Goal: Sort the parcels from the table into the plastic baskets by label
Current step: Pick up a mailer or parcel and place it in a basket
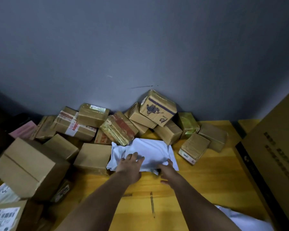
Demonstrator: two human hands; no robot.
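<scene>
While the left hand (131, 165) presses flat, fingers straight, on the white mailer bag (150, 152) on the counter (198, 180), the right hand (168, 172) pinches its near edge; lifting evenly should clear the brown box (118, 129) overlapping its far corner.

It is looking like a parcel sorting room or small stockroom. Taped cardboard boxes (83, 124) are piling against a bare grey wall (140, 47) on a yellow wooden table (198, 180), several carrying printed shipping labels (3, 214) with barcodes. A large flat carton (274, 155) is leaning at the right, and a white mailer bag (150, 152) is lying among the boxes.
</scene>
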